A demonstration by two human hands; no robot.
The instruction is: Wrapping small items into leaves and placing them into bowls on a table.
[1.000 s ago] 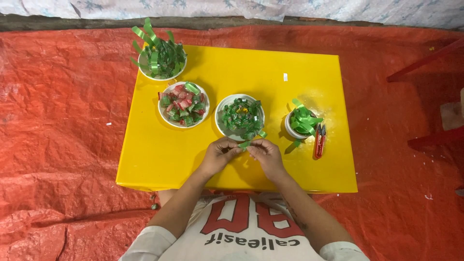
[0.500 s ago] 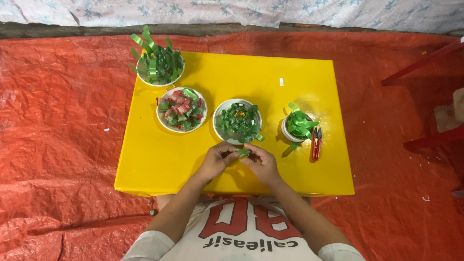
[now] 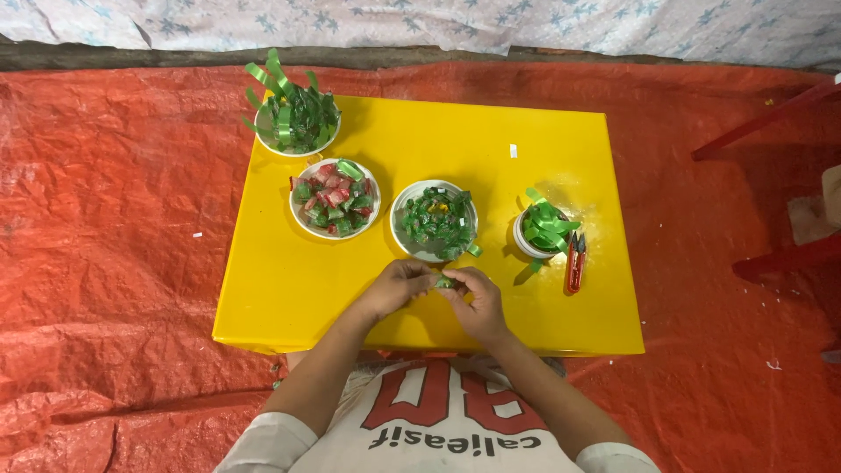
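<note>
**Head view: two hands work a small green piece at a yellow table**

Head camera looks straight down on an orange tarpaulin (image 3: 114,228) that covers the floor from edge to edge, with a pale patterned cloth (image 3: 438,22) along the top of the frame. A low yellow table (image 3: 289,289) sits at the centre of the tarpaulin, and red furniture legs (image 3: 762,118) stand at the right edge.

Four white bowls stand on the table. At the far left corner, one bowl (image 3: 293,118) holds long green strips that stick up over its rim. Just nearer, a second bowl (image 3: 335,198) holds red and green wrapped pieces. Beside it, at mid-table, a third bowl (image 3: 434,221) is filled with small green folded pieces. To the right, a smaller cup (image 3: 543,232) carries curled bright-green ribbon, and red snips (image 3: 575,263) lie touching or just beside it.

At the near edge, the left hand (image 3: 396,287) and the right hand (image 3: 477,302) meet, fingers curled inward. Both pinch a small green piece (image 3: 444,282) between their fingertips, just in front of the third bowl and above the tabletop. A tiny white scrap (image 3: 513,151) lies alone toward the far side.
</note>
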